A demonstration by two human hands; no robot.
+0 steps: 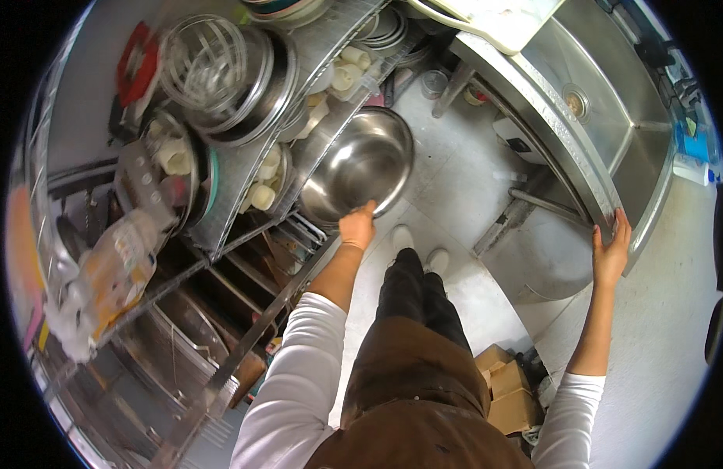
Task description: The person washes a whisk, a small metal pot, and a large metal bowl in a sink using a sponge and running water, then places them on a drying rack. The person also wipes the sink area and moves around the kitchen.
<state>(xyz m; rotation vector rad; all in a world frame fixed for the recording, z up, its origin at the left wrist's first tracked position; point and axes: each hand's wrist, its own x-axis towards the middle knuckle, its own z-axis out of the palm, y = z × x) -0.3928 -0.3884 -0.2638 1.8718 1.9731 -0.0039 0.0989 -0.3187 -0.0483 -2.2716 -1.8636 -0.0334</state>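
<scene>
My left hand (358, 226) grips the near rim of a large stainless steel bowl (367, 158), its thumb or a finger over the edge. The bowl's left part lies at a wire shelf on the left, with its shiny hollow facing up. My right hand (612, 249) rests on the near corner of a stainless steel sink's front edge (572, 138), fingers spread, holding nothing.
Wire shelving (220, 225) on the left bears metal bowls (285, 76), a wire whisk or basket (206, 64) and plastic bags. A white tray (484, 26) overhangs the sink. Cardboard boxes (511, 398) stand on the floor at the right. A pipe (549, 205) runs under the sink.
</scene>
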